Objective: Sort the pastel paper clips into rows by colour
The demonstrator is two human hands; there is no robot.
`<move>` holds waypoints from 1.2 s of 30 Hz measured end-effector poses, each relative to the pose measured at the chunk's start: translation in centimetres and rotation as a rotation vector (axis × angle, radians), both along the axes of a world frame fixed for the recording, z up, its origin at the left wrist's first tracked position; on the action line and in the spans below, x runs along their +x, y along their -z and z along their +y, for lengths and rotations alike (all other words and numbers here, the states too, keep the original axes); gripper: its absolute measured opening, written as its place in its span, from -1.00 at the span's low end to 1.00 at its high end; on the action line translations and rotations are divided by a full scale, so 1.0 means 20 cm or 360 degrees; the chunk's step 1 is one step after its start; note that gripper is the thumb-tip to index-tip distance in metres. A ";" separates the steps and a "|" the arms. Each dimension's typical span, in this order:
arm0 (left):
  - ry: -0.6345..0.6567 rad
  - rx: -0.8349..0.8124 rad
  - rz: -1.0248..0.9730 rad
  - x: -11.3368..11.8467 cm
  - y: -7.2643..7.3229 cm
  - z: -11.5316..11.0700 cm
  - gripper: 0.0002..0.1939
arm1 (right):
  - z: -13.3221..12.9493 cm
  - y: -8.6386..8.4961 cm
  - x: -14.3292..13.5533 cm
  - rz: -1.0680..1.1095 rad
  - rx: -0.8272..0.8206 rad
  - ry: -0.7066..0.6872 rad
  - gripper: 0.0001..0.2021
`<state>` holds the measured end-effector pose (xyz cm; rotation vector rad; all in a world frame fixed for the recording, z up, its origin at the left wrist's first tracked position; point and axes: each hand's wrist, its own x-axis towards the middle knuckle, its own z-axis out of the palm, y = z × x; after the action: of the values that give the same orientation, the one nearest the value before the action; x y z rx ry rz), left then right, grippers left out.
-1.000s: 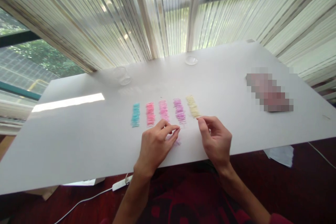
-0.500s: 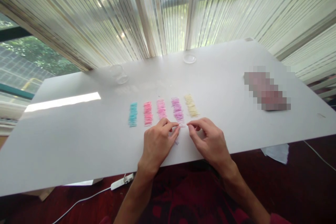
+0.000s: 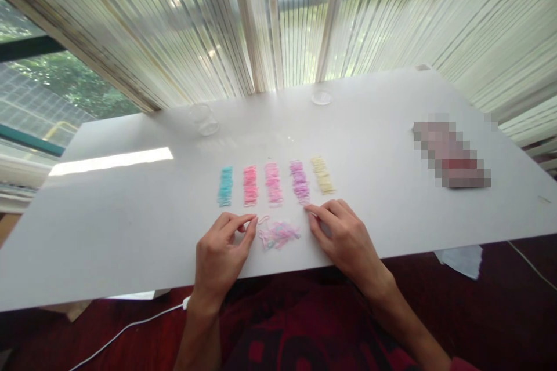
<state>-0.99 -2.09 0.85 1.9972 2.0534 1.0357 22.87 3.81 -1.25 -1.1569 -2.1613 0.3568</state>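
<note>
Several columns of small thin pieces lie on the white table: teal (image 3: 225, 186), coral (image 3: 250, 185), pink (image 3: 274, 185), purple (image 3: 299, 182) and pale yellow (image 3: 323, 175). Nearer me is a loose mixed pile (image 3: 279, 235) of pink, lilac and bluish pieces. My left hand (image 3: 224, 252) is left of the pile, thumb and forefinger pinched beside a pink strand; whether it grips anything is too small to tell. My right hand (image 3: 343, 237) has its fingers closed together at the near end of the purple column, and anything between them cannot be made out.
On the white table (image 3: 130, 220), clear round lids or dishes (image 3: 322, 98) stand near the far edge, with more (image 3: 206, 122) at the back left. A blurred pinkish item (image 3: 452, 156) lies at the right. Below the table run a white cable (image 3: 139, 323) and a white sheet (image 3: 463, 259).
My left hand has moved left from the purple column, uncovering the mixed pile. My right hand stays near the purple column's lower end. The view has shifted slightly.
</note>
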 end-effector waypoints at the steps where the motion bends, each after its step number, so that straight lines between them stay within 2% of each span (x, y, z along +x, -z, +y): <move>1: -0.0002 -0.0021 0.0000 -0.01 0.00 -0.01 -0.84 | 0.00 0.00 0.00 0.0007 0.0007 0.0008 -0.79; 8: 0.0056 -0.0226 0.0016 -0.02 0.00 -0.04 -0.81 | -0.01 0.01 0.01 0.0063 0.0037 0.0000 -0.81; 23: 0.0097 -0.0289 0.0123 0.01 0.02 0.00 -0.85 | -0.02 0.01 0.02 0.0104 0.0025 -0.0013 -0.80; 29: 0.0019 -0.0186 0.0231 -0.06 0.01 0.03 -0.83 | -0.02 0.01 0.02 0.0122 0.0027 -0.0021 -0.81; 36: 0.0104 -0.0097 0.0298 -0.14 0.02 0.10 -0.84 | -0.02 0.01 0.03 0.0096 0.0018 -0.0035 -0.85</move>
<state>-3.79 -0.05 0.35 2.1892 2.0631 0.7919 23.44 3.38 -1.38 -1.1030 -2.1222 0.3836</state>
